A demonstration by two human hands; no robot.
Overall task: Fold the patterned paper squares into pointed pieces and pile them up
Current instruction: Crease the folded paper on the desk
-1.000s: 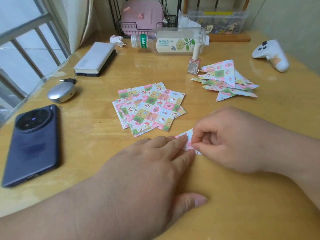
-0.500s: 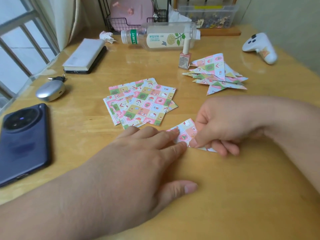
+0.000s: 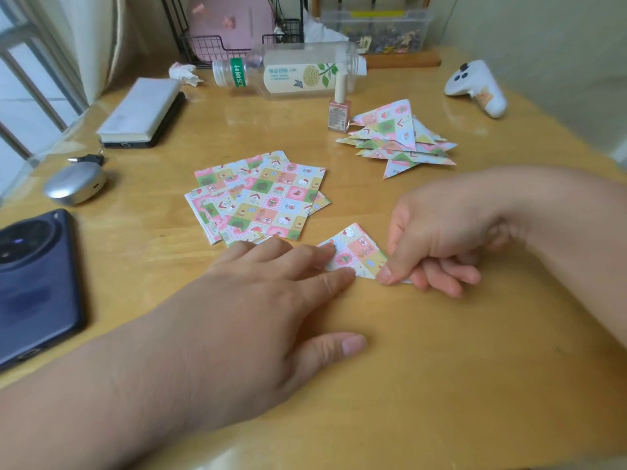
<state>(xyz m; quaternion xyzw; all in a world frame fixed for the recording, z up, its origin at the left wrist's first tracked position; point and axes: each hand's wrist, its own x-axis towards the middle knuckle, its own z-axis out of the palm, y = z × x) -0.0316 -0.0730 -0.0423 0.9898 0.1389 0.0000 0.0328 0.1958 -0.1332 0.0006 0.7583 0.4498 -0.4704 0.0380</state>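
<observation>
Sliding rightward, the right hand (image 3: 437, 239) now uncovers more of the folded paper piece (image 3: 356, 254), pinching its corner to sharpen the crease. Flat, relaxed left hand (image 3: 271, 293) fingers pin its other end to the bench (image 3: 441, 368).

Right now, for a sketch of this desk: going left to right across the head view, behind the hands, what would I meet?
Dark phone → silver case → spread of flat paper squares → pile of folded pointed pieces → white controller.
</observation>
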